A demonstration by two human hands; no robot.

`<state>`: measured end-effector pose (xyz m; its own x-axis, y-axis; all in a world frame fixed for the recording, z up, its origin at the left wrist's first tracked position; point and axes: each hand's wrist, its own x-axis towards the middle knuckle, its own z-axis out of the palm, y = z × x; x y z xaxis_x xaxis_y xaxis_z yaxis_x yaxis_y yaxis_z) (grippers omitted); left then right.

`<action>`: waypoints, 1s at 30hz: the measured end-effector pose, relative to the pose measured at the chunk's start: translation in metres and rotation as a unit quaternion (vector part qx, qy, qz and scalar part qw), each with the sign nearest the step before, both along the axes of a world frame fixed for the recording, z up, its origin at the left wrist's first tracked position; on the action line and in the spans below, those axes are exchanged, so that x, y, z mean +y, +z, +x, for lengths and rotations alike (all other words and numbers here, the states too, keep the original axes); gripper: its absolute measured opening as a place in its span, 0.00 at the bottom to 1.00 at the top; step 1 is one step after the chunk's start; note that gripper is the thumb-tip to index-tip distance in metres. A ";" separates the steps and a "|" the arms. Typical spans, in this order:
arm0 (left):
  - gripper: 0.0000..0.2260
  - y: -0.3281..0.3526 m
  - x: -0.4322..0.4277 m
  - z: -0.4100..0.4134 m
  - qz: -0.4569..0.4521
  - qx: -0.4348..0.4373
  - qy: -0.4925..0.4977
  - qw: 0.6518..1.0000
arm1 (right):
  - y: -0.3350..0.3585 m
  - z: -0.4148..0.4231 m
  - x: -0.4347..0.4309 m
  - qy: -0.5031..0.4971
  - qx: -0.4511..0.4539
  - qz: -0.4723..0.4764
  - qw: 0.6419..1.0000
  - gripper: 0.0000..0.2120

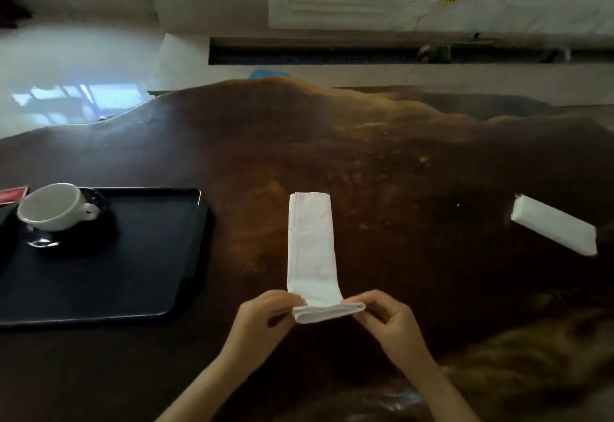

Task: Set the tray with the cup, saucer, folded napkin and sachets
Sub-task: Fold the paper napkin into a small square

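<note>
Both hands, left hand (pixel 262 317) and right hand (pixel 388 318), pinch the napkin's (pixel 312 248) near end, right of the tray (pixel 133 262).

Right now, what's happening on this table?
A person is folding a white napkin on the wooden table. The left hand and right hand each pinch its near end, turned up into a fold. The white cup sits on a dark saucer at the left of the black tray. The napkin is not on the tray yet. A red packet shows at the left edge; another white folded piece lies apart on the right.
</note>
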<state>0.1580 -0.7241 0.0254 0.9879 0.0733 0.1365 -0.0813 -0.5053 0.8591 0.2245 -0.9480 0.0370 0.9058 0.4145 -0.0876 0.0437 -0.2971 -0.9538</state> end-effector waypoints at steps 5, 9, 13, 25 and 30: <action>0.15 -0.035 -0.010 -0.047 0.007 0.049 -0.024 0.998 | -0.035 -0.035 -0.017 0.041 0.067 -0.055 0.995 0.07; 0.10 -0.041 -0.009 -0.051 0.001 0.062 -0.020 0.998 | -0.041 -0.031 -0.017 0.079 0.100 -0.054 0.990 0.04; 0.09 -0.039 -0.006 -0.025 -0.013 0.082 0.003 0.997 | -0.043 -0.009 -0.004 0.056 0.125 -0.005 0.991 0.07; 0.13 -0.078 -0.016 0.077 0.010 0.204 0.155 0.967 | -0.105 0.048 0.053 -0.150 0.027 -0.161 0.975 0.08; 0.14 -0.102 -0.031 0.055 0.091 0.106 0.163 0.977 | -0.121 0.027 0.069 -0.180 -0.139 -0.264 0.937 0.09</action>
